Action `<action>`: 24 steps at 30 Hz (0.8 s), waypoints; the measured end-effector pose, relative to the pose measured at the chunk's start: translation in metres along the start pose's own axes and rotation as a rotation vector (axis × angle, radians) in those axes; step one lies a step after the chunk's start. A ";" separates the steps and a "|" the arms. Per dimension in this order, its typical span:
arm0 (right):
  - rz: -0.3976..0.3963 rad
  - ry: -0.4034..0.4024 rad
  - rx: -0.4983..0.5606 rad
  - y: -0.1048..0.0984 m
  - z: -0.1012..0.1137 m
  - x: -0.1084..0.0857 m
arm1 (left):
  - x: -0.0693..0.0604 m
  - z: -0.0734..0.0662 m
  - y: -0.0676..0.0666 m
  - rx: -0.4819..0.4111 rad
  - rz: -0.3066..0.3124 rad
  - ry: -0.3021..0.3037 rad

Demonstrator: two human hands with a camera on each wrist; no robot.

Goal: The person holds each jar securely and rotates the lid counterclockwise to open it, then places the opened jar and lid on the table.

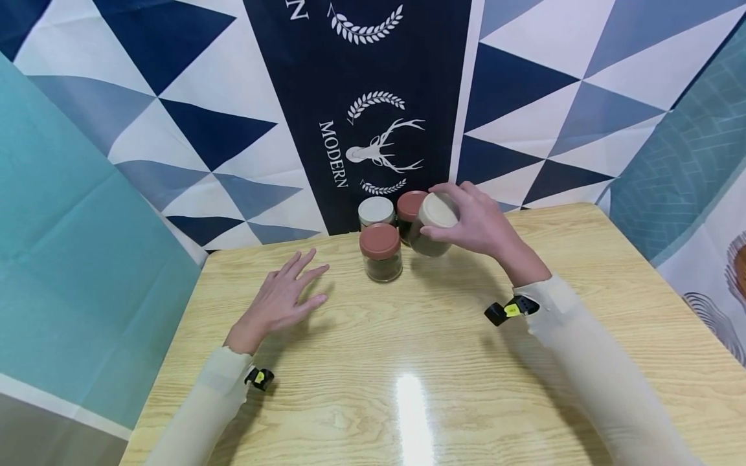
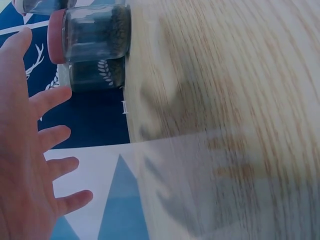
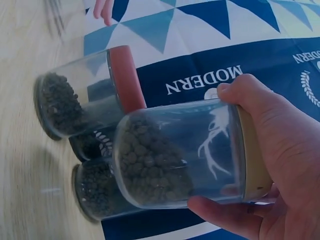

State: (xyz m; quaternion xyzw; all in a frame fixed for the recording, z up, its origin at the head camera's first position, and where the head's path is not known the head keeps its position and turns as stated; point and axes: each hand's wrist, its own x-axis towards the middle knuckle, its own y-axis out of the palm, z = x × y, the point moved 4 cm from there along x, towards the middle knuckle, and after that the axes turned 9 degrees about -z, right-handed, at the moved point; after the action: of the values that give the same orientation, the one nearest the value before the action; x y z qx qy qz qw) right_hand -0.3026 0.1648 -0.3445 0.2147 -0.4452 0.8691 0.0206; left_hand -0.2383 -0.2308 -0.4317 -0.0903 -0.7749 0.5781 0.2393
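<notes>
My right hand (image 1: 479,223) grips a glass jar (image 3: 165,155) by its beige lid, fingers on one side and thumb on the other. In the right wrist view this jar is partly filled with dark round pellets. It tilts, with its base held off the table. Beside it stands a red-lidded jar (image 1: 381,254) holding small dark bits. Behind are a white-lidded jar (image 1: 375,211) and a second red-lidded jar (image 1: 411,204), both partly hidden. My left hand (image 1: 283,294) hovers left of the jars, its fingers spread and touching nothing.
The jars are near the back edge of a light wooden table (image 1: 326,375). Behind that edge hangs a patterned cloth (image 1: 373,71) with triangles and a deer print. A teal panel (image 1: 81,246) borders the left side. A camera (image 1: 509,310) is strapped to the right wrist.
</notes>
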 end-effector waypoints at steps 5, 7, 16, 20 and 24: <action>-0.050 0.017 0.075 -0.002 -0.002 -0.004 | 0.000 0.000 0.000 0.005 0.003 -0.001; -0.058 0.021 0.113 -0.003 -0.003 -0.005 | 0.000 0.000 0.000 0.007 0.002 -0.001; -0.049 0.009 0.307 -0.005 -0.009 -0.006 | 0.000 0.000 0.001 0.004 0.003 -0.007; -0.043 0.011 0.329 -0.003 -0.011 -0.005 | 0.000 -0.001 0.002 -0.001 0.005 -0.005; -0.039 0.029 0.327 -0.001 -0.013 -0.006 | 0.000 -0.002 0.001 -0.007 0.006 -0.010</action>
State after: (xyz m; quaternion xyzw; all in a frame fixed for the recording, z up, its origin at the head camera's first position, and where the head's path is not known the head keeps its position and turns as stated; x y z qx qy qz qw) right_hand -0.3013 0.1764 -0.3531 0.2110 -0.2934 0.9324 0.0086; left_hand -0.2380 -0.2285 -0.4323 -0.0907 -0.7778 0.5764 0.2336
